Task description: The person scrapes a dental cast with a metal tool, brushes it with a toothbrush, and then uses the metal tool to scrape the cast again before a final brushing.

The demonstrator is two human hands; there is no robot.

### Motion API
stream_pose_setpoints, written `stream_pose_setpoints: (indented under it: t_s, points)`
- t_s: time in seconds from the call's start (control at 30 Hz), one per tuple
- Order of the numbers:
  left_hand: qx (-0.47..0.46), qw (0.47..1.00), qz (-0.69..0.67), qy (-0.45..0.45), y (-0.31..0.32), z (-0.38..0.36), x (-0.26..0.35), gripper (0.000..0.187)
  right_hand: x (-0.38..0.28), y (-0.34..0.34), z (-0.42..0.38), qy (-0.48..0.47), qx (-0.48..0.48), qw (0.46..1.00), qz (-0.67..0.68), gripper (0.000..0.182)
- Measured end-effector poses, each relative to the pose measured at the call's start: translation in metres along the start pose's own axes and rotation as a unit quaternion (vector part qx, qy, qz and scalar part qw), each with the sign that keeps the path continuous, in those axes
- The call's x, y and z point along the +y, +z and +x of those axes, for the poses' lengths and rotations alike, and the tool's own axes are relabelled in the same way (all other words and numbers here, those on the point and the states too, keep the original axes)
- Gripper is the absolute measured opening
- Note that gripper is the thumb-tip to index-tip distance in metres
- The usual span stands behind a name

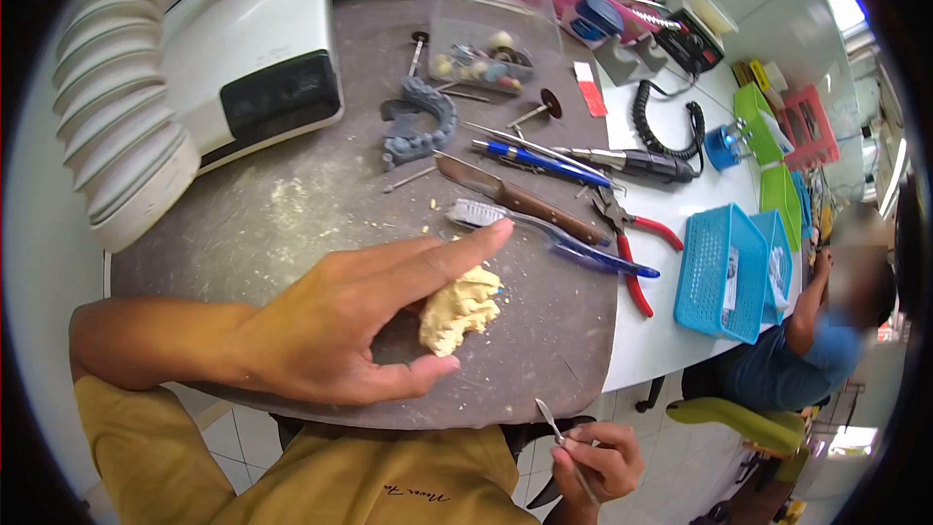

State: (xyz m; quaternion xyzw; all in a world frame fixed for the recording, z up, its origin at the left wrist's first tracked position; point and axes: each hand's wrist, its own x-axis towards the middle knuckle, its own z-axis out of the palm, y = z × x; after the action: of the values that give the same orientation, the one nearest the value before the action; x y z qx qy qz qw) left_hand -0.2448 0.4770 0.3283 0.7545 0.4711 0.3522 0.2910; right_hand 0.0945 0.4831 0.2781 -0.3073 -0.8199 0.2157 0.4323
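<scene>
My left hand [350, 316] rests on the dark round work surface [292, 214], thumb and fingers cupped around a pale yellow plaster lump [459, 309] and touching it. The index finger stretches toward a blue-handled toothbrush [544, 231]. Below the table's front edge, my right hand [598, 467] is closed on a thin metal carving tool [556, 433] whose tip points upward.
A white extraction unit with ribbed hose [194, 68] fills the back left. A grey dental model [418, 122], a knife [520, 199], pens, red-handled pliers [632, 253], a clear box of burs [486, 44] and blue baskets [724, 272] lie beyond. Another person [826, 331] sits at right.
</scene>
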Motion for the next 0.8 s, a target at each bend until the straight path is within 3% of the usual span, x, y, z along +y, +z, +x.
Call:
stream_pose_setpoints:
  t_s: [0.03, 0.1, 0.13, 0.17, 0.2, 0.23, 0.37, 0.47, 0.57, 0.8]
  points:
    - [0.007, 1.0, 0.004, -0.003, 0.0, 0.0, 0.001, 0.094, 0.001, -0.001, 0.001, 0.027, 0.017, 0.999, 0.027, 0.023]
    - [-0.012, 0.987, -0.131, -0.092, 0.003, -0.001, 0.003, 0.097, -0.002, 0.005, 0.005, 0.047, 0.049, 0.993, 0.094, 0.026]
    - [0.051, 0.991, -0.123, -0.018, 0.012, -0.002, -0.006, 0.1, -0.008, 0.01, 0.013, 0.066, 0.115, 0.981, 0.138, 0.026]
    - [0.054, 0.991, -0.123, -0.017, 0.015, -0.007, -0.009, 0.1, -0.015, 0.016, 0.024, 0.086, 0.18, 0.963, 0.181, 0.026]
    - [0.066, 0.989, -0.134, -0.015, 0.015, -0.007, -0.008, 0.089, -0.023, 0.023, 0.038, 0.098, 0.197, 0.955, 0.201, 0.024]
    - [0.078, 0.986, -0.144, -0.013, 0.015, -0.008, -0.008, 0.078, -0.022, 0.026, 0.046, 0.095, 0.195, 0.955, 0.202, 0.024]
    - [0.053, 0.995, -0.089, 0.003, 0.006, -0.005, -0.002, 0.078, -0.017, 0.035, 0.071, 0.046, 0.08, 0.96, 0.263, 0.022]
    - [0.026, 0.996, -0.08, -0.011, 0.005, -0.004, -0.003, 0.072, -0.017, 0.049, 0.088, -0.001, 0.024, 0.98, 0.199, 0.018]
    - [0.044, 0.997, -0.056, 0.02, 0.007, -0.003, -0.004, 0.077, -0.023, 0.062, 0.087, 0.059, 0.035, 0.978, 0.199, 0.015]
    - [0.018, 0.997, -0.071, 0.008, 0.008, -0.004, -0.004, 0.079, -0.016, 0.067, 0.081, 0.063, -0.001, 0.977, 0.202, 0.017]
